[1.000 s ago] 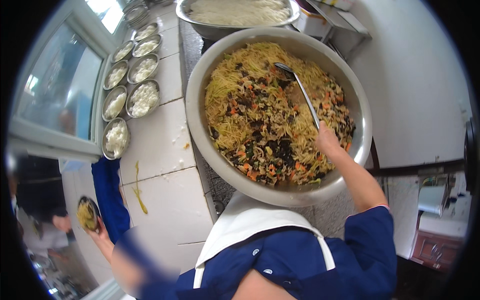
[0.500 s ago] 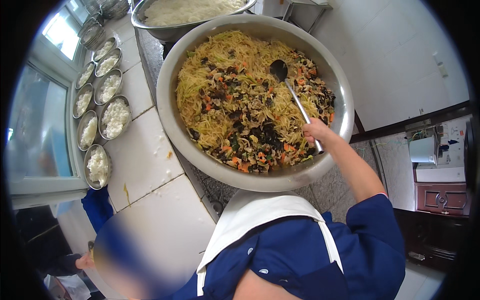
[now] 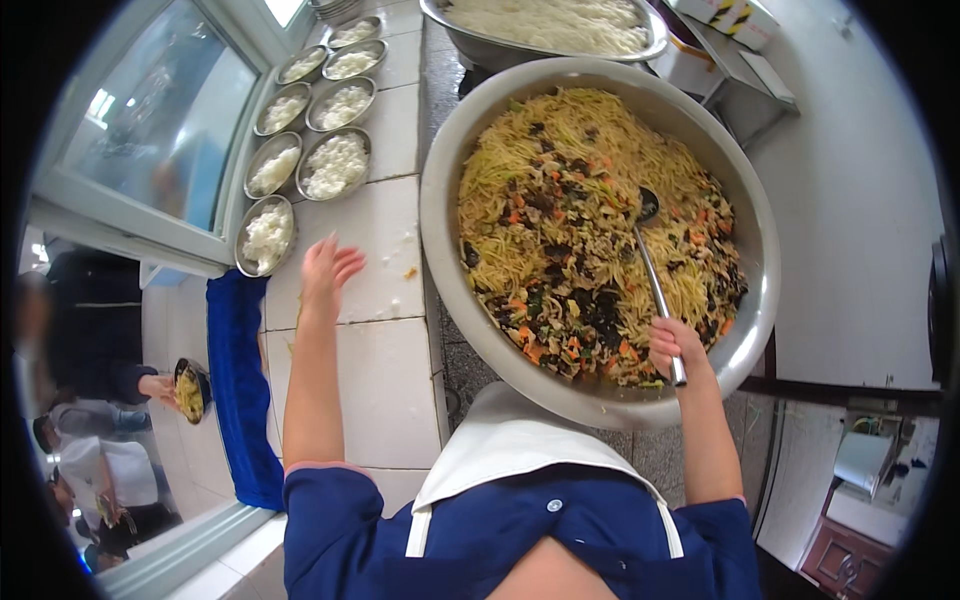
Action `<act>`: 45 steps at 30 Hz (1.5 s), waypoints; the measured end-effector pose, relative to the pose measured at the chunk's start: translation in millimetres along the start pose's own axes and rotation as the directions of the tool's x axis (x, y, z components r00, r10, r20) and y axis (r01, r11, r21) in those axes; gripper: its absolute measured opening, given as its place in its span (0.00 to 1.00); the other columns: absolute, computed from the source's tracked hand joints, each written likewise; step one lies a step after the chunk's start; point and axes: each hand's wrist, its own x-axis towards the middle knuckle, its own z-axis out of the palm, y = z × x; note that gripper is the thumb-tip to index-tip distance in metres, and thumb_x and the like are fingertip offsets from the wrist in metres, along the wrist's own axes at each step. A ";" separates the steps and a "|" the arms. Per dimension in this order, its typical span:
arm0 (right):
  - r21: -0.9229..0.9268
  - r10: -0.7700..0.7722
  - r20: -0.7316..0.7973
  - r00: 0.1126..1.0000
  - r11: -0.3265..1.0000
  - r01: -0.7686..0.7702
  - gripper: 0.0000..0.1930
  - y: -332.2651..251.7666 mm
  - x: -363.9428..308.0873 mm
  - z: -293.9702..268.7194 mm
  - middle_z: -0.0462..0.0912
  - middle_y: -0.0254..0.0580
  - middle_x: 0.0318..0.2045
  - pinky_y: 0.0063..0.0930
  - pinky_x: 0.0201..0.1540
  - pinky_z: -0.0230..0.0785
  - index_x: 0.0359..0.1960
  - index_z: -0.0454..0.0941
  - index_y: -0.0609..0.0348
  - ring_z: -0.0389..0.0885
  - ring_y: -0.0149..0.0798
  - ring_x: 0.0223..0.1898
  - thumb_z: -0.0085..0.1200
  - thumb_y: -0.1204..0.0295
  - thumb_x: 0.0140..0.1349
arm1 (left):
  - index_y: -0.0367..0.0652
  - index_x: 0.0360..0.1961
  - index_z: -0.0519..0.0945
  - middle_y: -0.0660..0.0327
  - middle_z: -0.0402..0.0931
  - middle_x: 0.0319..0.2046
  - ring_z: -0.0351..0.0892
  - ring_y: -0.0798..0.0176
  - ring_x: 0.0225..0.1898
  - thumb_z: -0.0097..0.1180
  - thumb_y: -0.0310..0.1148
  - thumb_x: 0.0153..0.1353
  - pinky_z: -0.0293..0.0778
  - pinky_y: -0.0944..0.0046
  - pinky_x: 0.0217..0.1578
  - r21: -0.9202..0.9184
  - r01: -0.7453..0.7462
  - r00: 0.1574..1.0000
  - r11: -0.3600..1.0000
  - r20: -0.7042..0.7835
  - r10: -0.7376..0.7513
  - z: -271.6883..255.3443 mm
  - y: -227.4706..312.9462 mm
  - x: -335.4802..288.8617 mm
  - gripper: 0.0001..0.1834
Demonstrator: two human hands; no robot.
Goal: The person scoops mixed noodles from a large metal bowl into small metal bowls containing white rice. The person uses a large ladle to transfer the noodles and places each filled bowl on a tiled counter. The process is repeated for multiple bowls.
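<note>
My right hand (image 3: 677, 345) is closed around the long metal handle of a ladle (image 3: 652, 270). The ladle's round head rests on food in a big steel basin (image 3: 437, 235). That food (image 3: 590, 230) is shredded yellow strips mixed with dark pieces, orange bits and what looks like meat. Over the white tiled counter (image 3: 375, 365), my left hand (image 3: 330, 270) reaches forward with its fingers apart, holding nothing. Nearest to it is a steel bowl of white rice (image 3: 268, 236), the closest of several along the window; a gap separates hand and bowl.
Beyond the basin stands another large pan (image 3: 445, 28) of rice. A blue cloth (image 3: 232, 390) lies along the serving opening at left. There another person's hand (image 3: 157, 388) holds a dark bowl of food (image 3: 190, 390). A metal stand (image 3: 745, 90) is at the far right.
My left arm, blurred at the lower left before, now extends over the counter toward the rice bowls. My view has turned left. My right hand still grips the ladle in the food.
</note>
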 end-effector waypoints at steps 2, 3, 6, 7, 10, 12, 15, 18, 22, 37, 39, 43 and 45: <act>0.106 -0.018 0.018 1.000 0.994 0.016 0.17 5.0 -14.6 -1.4 0.60 0.24 0.07 0.19 0.06 0.59 0.14 0.58 0.51 0.59 0.21 0.05 0.37 0.73 0.64 | 0.30 0.48 0.59 0.44 0.71 0.37 0.76 0.51 0.37 0.51 0.39 0.60 0.78 0.56 0.38 -0.251 0.092 0.995 0.964 -0.003 -0.096 30.5 -2.3 38.4 0.25; 0.138 -0.023 0.044 0.999 0.990 0.016 0.17 3.6 -20.0 -3.5 0.60 0.24 0.06 0.19 0.07 0.61 0.14 0.58 0.51 0.60 0.20 0.05 0.36 0.73 0.64 | 0.29 0.48 0.59 0.43 0.70 0.38 0.76 0.49 0.38 0.50 0.37 0.60 0.77 0.54 0.40 -0.327 0.086 0.995 0.941 -0.023 -0.099 36.5 -4.3 59.4 0.24; 0.189 -0.012 0.105 0.994 0.982 -0.009 0.17 -7.0 -30.3 -6.3 0.60 0.24 0.06 0.19 0.06 0.61 0.14 0.57 0.51 0.61 0.20 0.05 0.36 0.73 0.64 | 0.26 0.48 0.60 0.42 0.69 0.42 0.73 0.44 0.43 0.45 0.29 0.57 0.74 0.47 0.47 -0.516 0.043 0.992 0.856 -0.076 -0.096 9.5 -22.3 128.7 0.21; 0.188 0.002 0.143 0.990 0.982 -0.029 0.17 -10.1 -33.2 -8.2 0.60 0.24 0.06 0.19 0.06 0.61 0.14 0.57 0.51 0.61 0.20 0.05 0.36 0.73 0.64 | 0.26 0.48 0.61 0.42 0.68 0.44 0.71 0.41 0.45 0.43 0.24 0.55 0.72 0.44 0.49 -0.562 0.007 0.992 0.827 -0.101 -0.077 -3.9 -27.3 148.7 0.19; 0.208 -0.075 0.105 0.992 0.977 0.052 0.12 -21.3 -48.6 -16.9 0.61 0.25 0.08 0.19 0.06 0.63 0.19 0.61 0.54 0.61 0.20 0.05 0.37 0.76 0.63 | 0.25 0.47 0.63 0.42 0.66 0.48 0.69 0.38 0.47 0.36 0.15 0.42 0.70 0.41 0.51 -0.545 0.064 0.983 0.836 -0.111 -0.148 37.7 -26.9 150.1 0.25; 0.220 -0.115 0.098 0.989 0.971 0.091 0.05 -27.0 -61.9 -20.4 0.62 0.26 0.10 0.18 0.05 0.62 0.27 0.63 0.57 0.61 0.20 0.05 0.38 0.78 0.61 | 0.27 0.49 0.62 0.42 0.66 0.49 0.68 0.38 0.49 0.35 0.14 0.39 0.71 0.41 0.50 -0.493 0.073 0.993 0.867 -0.048 -0.110 72.3 -14.5 116.6 0.28; 0.094 -0.130 0.043 0.991 0.988 0.125 0.06 -42.9 -76.3 -9.3 0.61 0.26 0.10 0.17 0.05 0.60 0.26 0.62 0.57 0.60 0.20 0.05 0.38 0.78 0.61 | 0.30 0.52 0.61 0.44 0.66 0.49 0.68 0.42 0.50 0.39 0.16 0.38 0.72 0.43 0.48 -0.535 0.153 0.985 0.831 0.151 -0.084 106.3 -9.9 71.2 0.32; -0.006 -0.157 0.033 0.987 0.988 0.157 0.06 -42.8 -94.3 5.8 0.60 0.25 0.10 0.17 0.04 0.58 0.25 0.61 0.57 0.58 0.20 0.05 0.38 0.78 0.60 | 0.33 0.53 0.61 0.47 0.67 0.50 0.70 0.47 0.49 0.42 0.19 0.38 0.75 0.45 0.44 -0.561 0.312 0.914 0.767 0.398 -0.081 150.1 -21.7 28.3 0.33; -0.100 -0.162 0.081 0.983 0.980 0.170 0.03 -37.7 -115.8 33.2 0.59 0.26 0.09 0.17 0.02 0.55 0.30 0.60 0.58 0.58 0.20 0.04 0.40 0.77 0.60 | 0.36 0.54 0.61 0.51 0.68 0.49 0.72 0.51 0.48 0.50 0.28 0.49 0.77 0.48 0.38 -0.446 0.433 0.838 0.783 0.520 -0.167 216.5 -40.9 -14.2 0.28; -0.741 -0.292 0.006 0.957 0.641 0.200 0.06 5.1 -116.2 61.3 0.63 0.31 0.10 0.20 0.07 0.55 0.33 0.60 0.61 0.61 0.26 0.05 0.44 0.80 0.56 | 0.47 0.51 0.55 0.56 0.62 0.48 0.70 0.54 0.49 0.62 0.44 0.50 0.81 0.50 0.35 -0.409 0.283 0.912 0.867 0.395 -0.111 295.7 -58.3 -37.3 0.34; -0.858 -0.383 -0.037 0.923 0.486 0.168 0.07 6.6 -115.0 65.8 0.63 0.34 0.09 0.24 0.09 0.57 0.34 0.61 0.62 0.63 0.29 0.07 0.45 0.79 0.55 | 0.48 0.51 0.56 0.59 0.62 0.45 0.69 0.61 0.42 0.61 0.43 0.51 0.82 0.51 0.34 -0.452 0.249 0.934 0.857 0.346 -0.089 291.2 -63.6 -36.1 0.32; -0.981 -0.647 0.186 0.739 -0.086 0.171 0.08 12.4 -99.1 47.6 0.69 0.46 0.13 0.36 0.18 0.64 0.34 0.62 0.62 0.71 0.46 0.13 0.47 0.78 0.53 | 0.48 0.50 0.58 0.64 0.63 0.40 0.65 0.70 0.30 0.61 0.42 0.52 0.82 0.54 0.33 -0.467 0.207 0.940 0.860 0.340 -0.042 282.0 -67.6 -35.2 0.30; -0.984 -0.691 0.158 0.706 -0.167 0.057 0.09 12.0 -90.8 45.2 0.73 0.52 0.17 0.42 0.25 0.68 0.32 0.62 0.60 0.75 0.55 0.19 0.49 0.77 0.51 | 0.48 0.50 0.59 0.66 0.64 0.39 0.66 0.71 0.28 0.61 0.42 0.52 0.82 0.54 0.33 -0.468 0.212 0.924 0.858 0.383 -0.019 278.8 -65.9 -35.1 0.30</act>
